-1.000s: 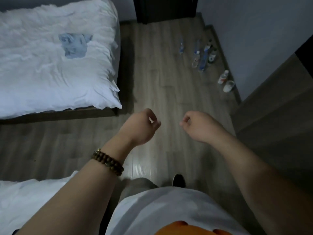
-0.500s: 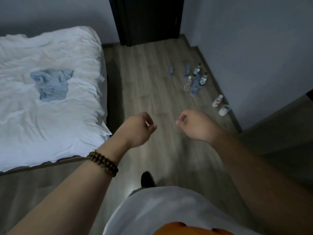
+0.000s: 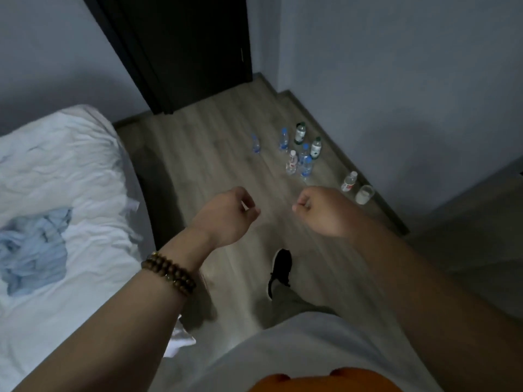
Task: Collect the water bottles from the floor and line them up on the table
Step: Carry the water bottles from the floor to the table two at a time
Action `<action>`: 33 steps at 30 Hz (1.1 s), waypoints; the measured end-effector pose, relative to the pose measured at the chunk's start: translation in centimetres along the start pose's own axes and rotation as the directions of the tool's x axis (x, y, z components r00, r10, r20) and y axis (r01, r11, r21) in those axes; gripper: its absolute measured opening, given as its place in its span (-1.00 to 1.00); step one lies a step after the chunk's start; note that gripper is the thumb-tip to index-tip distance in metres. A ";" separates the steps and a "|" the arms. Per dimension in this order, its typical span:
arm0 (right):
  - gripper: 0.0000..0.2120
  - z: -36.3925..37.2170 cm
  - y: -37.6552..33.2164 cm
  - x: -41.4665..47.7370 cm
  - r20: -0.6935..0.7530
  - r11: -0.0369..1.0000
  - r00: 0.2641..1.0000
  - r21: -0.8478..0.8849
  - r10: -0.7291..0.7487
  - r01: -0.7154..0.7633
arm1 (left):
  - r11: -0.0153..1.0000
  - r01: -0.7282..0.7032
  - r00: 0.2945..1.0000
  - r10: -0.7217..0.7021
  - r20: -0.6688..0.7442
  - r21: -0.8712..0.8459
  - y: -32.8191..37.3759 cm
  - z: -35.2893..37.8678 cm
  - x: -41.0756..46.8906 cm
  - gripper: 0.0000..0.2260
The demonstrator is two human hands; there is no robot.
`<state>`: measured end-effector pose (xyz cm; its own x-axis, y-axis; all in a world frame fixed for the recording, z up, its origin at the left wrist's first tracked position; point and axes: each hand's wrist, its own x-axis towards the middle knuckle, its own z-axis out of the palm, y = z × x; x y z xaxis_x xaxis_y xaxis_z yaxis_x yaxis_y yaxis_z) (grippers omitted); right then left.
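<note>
Several water bottles (image 3: 304, 162) stand in a loose cluster on the wooden floor near the right wall, some with blue labels and two with green labels (image 3: 300, 133). One small blue bottle (image 3: 256, 142) stands apart to their left. Closer to me, a red-labelled bottle (image 3: 349, 181) and a white container (image 3: 364, 194) lie by the skirting board. My left hand (image 3: 226, 216), with a bead bracelet on its wrist, and my right hand (image 3: 325, 210) are raised in front of me. Both have their fingers curled and hold nothing, well short of the bottles.
A bed with white sheets (image 3: 56, 179) fills the left side, with a crumpled blue cloth (image 3: 31, 250) on it. A dark door (image 3: 192, 52) stands at the far end. A grey-brown furniture surface (image 3: 481, 236) borders the right. My black shoe (image 3: 280, 267) is on the floor.
I have walked forward along the bed, and the view has tilted up. The bottles are nearer and lower in view. Both hands keep the same curled pose.
</note>
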<state>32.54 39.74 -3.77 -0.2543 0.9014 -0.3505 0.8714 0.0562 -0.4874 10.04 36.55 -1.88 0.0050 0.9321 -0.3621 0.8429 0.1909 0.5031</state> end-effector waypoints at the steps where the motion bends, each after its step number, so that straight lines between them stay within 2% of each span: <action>1: -0.77 -0.5 0.0 2.1 -0.003 0.999 1.000 0.024 0.022 -0.021 | 1.000 -0.001 1.000 0.001 0.008 0.012 0.0 -0.6 2.1 -0.82; 7: -0.83 -4.7 -1.3 14.8 0.019 0.996 0.999 0.072 0.044 -0.045 | 0.993 -0.001 0.995 -0.011 0.103 0.119 0.6 -6.0 14.3 -0.86; 14: -0.80 -10.2 -2.3 26.0 0.008 0.997 0.997 0.004 0.077 -0.077 | 0.995 -0.031 0.998 0.025 0.058 0.097 2.4 -10.7 26.5 -0.87; 22: -0.74 -12.8 -1.9 36.7 0.006 0.963 0.964 -0.042 0.267 -0.267 | 0.985 -0.142 0.972 0.119 0.202 0.103 2.2 -14.5 40.7 -0.87; 25: -0.74 -13.8 -2.4 40.8 0.045 0.944 0.943 -0.004 0.329 -0.329 | 0.961 -0.247 0.945 0.209 0.251 0.128 2.1 -16.3 47.2 -0.88; 28: -0.75 -14.7 -3.3 44.4 0.018 0.902 0.903 0.054 0.428 -0.429 | 0.914 -0.367 0.891 0.292 0.347 0.174 2.1 -18.0 53.0 -0.88; 33: -0.75 -15.3 -5.3 49.2 -0.010 0.790 0.799 0.157 0.601 -0.592 | 0.828 -0.518 0.801 0.382 0.460 0.215 2.7 -20.5 62.4 -0.90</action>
<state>21.84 90.39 -6.16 0.3247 0.7584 -0.5652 0.7734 -0.5569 -0.3029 1.60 101.53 -6.98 0.5734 0.6783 -0.4594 0.8110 -0.3907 0.4355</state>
